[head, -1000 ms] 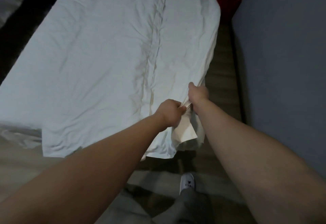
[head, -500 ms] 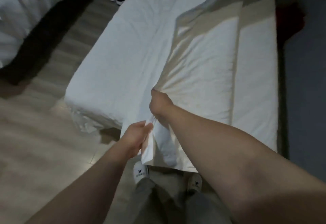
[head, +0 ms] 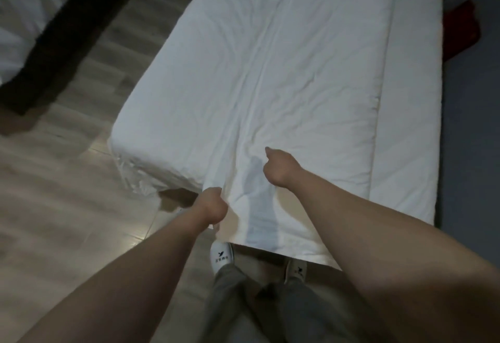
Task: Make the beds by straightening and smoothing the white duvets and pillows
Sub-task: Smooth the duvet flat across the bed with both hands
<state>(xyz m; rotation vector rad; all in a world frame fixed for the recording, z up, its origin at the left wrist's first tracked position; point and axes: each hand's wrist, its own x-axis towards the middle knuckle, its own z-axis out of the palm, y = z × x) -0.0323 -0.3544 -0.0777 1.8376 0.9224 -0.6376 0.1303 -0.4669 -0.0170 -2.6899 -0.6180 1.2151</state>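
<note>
Now the left hand (head: 213, 204) grips the foot edge of the white duvet (head: 270, 72), spread ahead on the bed (head: 405, 126); the right hand (head: 281, 167), just beyond, is curled, hold unclear. Pull evenly toward oneself, flattening creases.

Matt cloth duvet (head: 284, 77), glossy plank floor (head: 67, 194)

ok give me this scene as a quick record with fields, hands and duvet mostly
duvet: white, spread lengthwise, long crease down the middle, wrinkles at the near end
left hand: grips the duvet's left edge close to its near corner
right hand: fingers curled, over the duvet; grip on fabric unclear
mattress: bare strip shows to the duvet's right
</note>
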